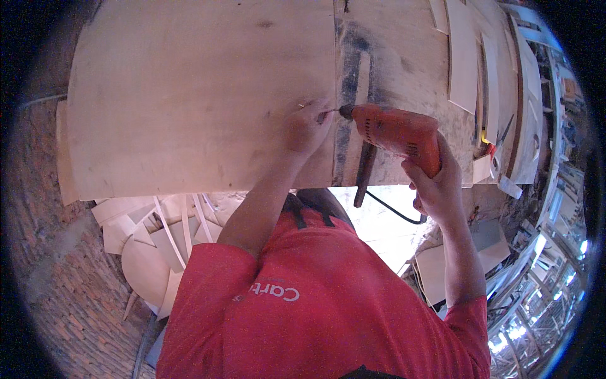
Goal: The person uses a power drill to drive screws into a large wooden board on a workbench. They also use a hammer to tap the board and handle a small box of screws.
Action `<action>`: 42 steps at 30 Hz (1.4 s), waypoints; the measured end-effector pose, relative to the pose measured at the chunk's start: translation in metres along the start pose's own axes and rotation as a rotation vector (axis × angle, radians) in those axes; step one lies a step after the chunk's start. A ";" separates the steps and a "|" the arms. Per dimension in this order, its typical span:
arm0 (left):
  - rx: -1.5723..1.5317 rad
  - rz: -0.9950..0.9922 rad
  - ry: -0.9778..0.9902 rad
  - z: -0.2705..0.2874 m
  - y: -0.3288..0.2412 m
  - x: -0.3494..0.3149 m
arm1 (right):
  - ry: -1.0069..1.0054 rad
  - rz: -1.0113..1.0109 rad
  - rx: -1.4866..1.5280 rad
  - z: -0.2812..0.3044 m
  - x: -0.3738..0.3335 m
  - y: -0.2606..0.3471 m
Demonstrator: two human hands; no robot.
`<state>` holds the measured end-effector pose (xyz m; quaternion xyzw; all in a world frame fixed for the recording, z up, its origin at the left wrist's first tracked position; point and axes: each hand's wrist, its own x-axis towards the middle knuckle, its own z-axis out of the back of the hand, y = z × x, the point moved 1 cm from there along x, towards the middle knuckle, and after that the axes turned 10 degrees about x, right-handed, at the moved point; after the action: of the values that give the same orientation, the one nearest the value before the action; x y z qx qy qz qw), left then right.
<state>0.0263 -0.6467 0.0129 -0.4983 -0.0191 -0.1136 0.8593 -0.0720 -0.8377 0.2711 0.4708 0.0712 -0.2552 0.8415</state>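
With right hand (440, 183) wrapped round the drill (398, 132) at two o'clock in view and left hand (307, 129) curled at twelve beside the bit (336, 111), holding what impossible to tell, possibly risking a cut finger from any sideways slip under uneven push.

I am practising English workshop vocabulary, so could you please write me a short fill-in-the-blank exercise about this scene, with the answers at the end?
1. The right hand grips the drill by its ____.
2. The left hand is near the drill's ____ end, not its rear.
3. The colour of the person's shirt is ____.
4. The brickwork appears on the picture's ____ side.

Missing words: handle; front; red; left.
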 end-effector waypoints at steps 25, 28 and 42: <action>0.057 -0.133 -0.108 0.006 -0.009 0.004 | 0.073 0.016 -0.234 0.001 0.022 0.023; 0.055 -0.134 -0.087 0.008 -0.009 0.004 | 0.141 0.180 -0.340 -0.001 0.026 0.034; 0.054 -0.178 -0.059 0.006 -0.005 0.003 | 0.240 0.174 -0.415 -0.001 0.041 0.047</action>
<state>0.0281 -0.6446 0.0206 -0.4745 -0.0917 -0.1741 0.8580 -0.0133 -0.8314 0.2914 0.3190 0.1807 -0.1041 0.9245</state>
